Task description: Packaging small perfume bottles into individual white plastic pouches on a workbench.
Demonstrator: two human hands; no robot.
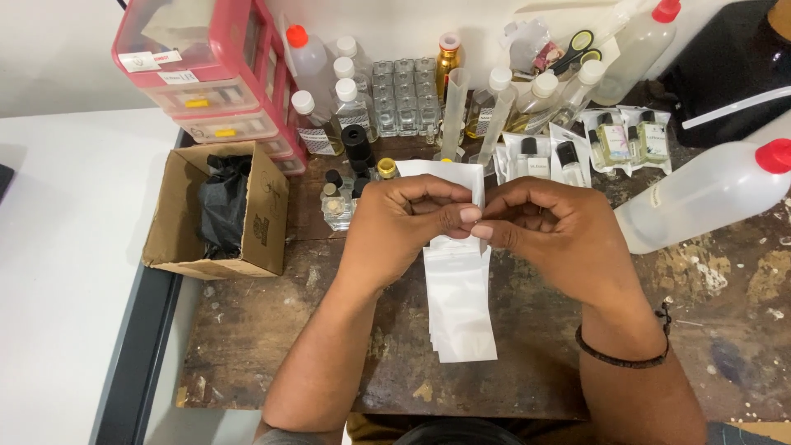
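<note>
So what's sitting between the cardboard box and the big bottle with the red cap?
In the head view, both hands, left hand and right hand, pinching white pouches.

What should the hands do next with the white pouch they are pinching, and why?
Probably pull the pouch's top edges apart. The left hand and right hand meet fingertip to fingertip at the upper end of the top white pouch, which lies on a small stack and looks flat.
</note>
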